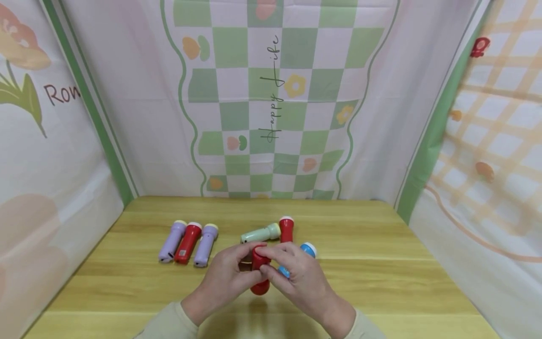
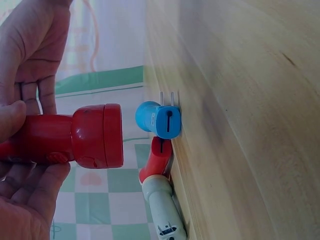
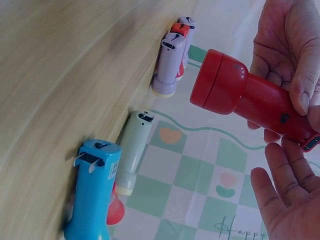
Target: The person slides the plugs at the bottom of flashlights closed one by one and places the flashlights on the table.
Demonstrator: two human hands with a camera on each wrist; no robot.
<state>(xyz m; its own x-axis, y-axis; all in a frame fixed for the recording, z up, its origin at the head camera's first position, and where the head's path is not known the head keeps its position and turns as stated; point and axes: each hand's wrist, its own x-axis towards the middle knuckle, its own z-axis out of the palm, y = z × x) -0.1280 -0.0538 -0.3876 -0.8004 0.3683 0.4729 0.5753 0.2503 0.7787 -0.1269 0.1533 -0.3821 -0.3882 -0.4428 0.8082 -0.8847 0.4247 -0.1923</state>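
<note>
Between both hands a red flashlight (image 1: pixel 260 288) is held above the table, its wide head pointing down. My left hand (image 1: pixel 228 270) grips its body from the left, with the thumb (image 3: pixel 304 97) lying along it. The right hand (image 1: pixel 298 270) pinches the tail end between thumb and fingers from the right. At that tail a dark slot (image 3: pixel 312 143) shows in the right wrist view. Just beyond the hands lies a blue flashlight (image 2: pixel 168 121) with two metal prongs sticking out, partly hidden by the right hand in the head view.
A second red flashlight (image 1: pixel 286 229) and a pale green one (image 1: pixel 261 233) lie behind the hands. To the left, a purple flashlight (image 1: pixel 172 242), a red one (image 1: pixel 187 244) and another purple one (image 1: pixel 205 246) lie side by side. Printed curtains surround the wooden table (image 1: pixel 360 292).
</note>
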